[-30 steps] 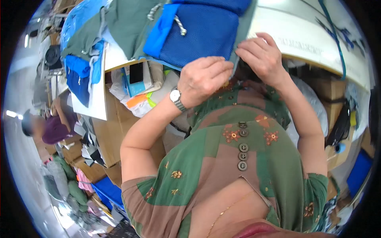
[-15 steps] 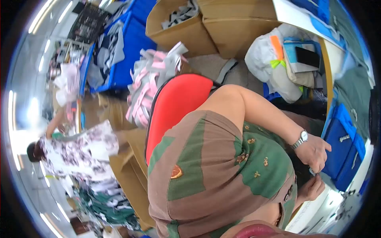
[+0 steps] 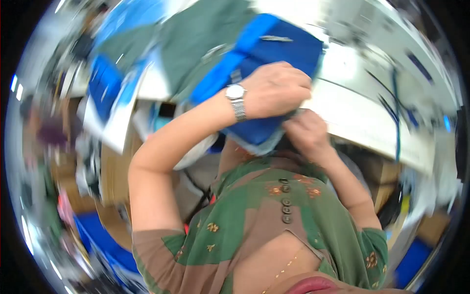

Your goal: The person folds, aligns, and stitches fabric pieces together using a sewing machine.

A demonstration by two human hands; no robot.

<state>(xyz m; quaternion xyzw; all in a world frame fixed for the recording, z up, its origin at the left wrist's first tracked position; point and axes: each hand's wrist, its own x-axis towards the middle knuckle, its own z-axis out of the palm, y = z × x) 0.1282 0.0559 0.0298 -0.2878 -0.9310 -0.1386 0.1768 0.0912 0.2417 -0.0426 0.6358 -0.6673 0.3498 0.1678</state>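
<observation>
My left hand (image 3: 278, 90), with a metal-band wristwatch (image 3: 236, 93) on its wrist, is curled closed over a blue fabric piece (image 3: 286, 51). This piece lies on the white worktable (image 3: 362, 110) and hangs over its front edge toward my lap. Close by on the right, my right hand (image 3: 308, 132) has its fingers pinched together at the side of the blue fabric. A small greyish bit shows between the two hands, too blurred to name. What the fingers hold is hidden.
Dark green fabric (image 3: 196, 46) and more blue pieces (image 3: 105, 83) lie to the left. A white machine (image 3: 406, 44), probably for sewing, stands at the right with dark cords (image 3: 395, 98). Cardboard boxes (image 3: 115, 176) and a blue bin (image 3: 100, 240) are at lower left.
My view has swung from the side and the floor to the worktable in front. Both hands stay close together and are now over the blue fabric.
</observation>
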